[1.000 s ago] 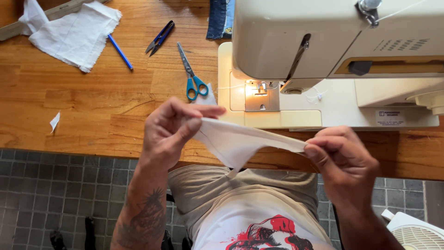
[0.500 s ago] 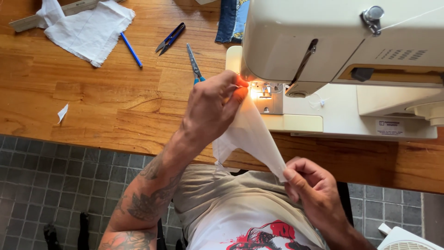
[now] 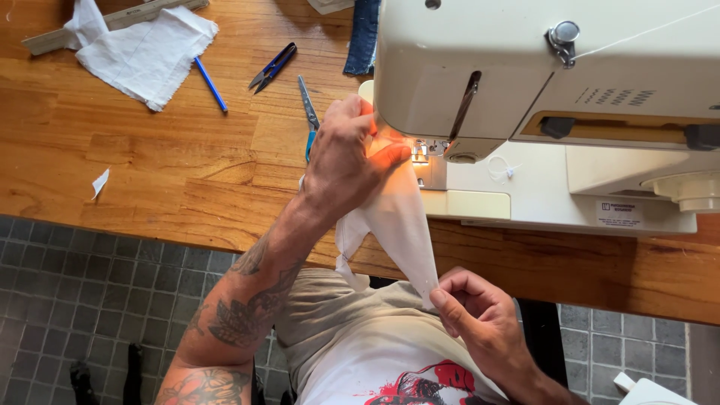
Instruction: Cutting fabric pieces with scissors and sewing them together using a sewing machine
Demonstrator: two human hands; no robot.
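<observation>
1. Two bare hands engaged with one strip of thin white fabric [image 3: 397,225], stretched taut between them across the near edge of the wooden counter [image 3: 150,172].
2. Left hand [image 3: 345,161]: fingers closed on the upper end of the strip, pressed to the bed of the cream-coloured sewing machine [image 3: 540,90], just beside the lit needle area [image 3: 420,150].
3. Right hand [image 3: 476,319]: below the counter edge, over the lap; thumb and forefinger pinched together on the lower end of the strip.
4. Strip position: upper end on the machine bed, middle hanging over the counter edge, lower end in the right hand; a loose fold drooping under the left wrist.
5. Blue-handled scissors [image 3: 307,112] flat on the counter, handles partly hidden behind the left hand.
6. Dark thread snips [image 3: 272,67] farther back, well apart from both hands.
7. Blue pen [image 3: 211,84] touching the edge of a crumpled piece of white cloth [image 3: 142,56] at the far left.
8. Small white fabric scrap [image 3: 100,182] alone on the counter, left of the forearm.
</observation>
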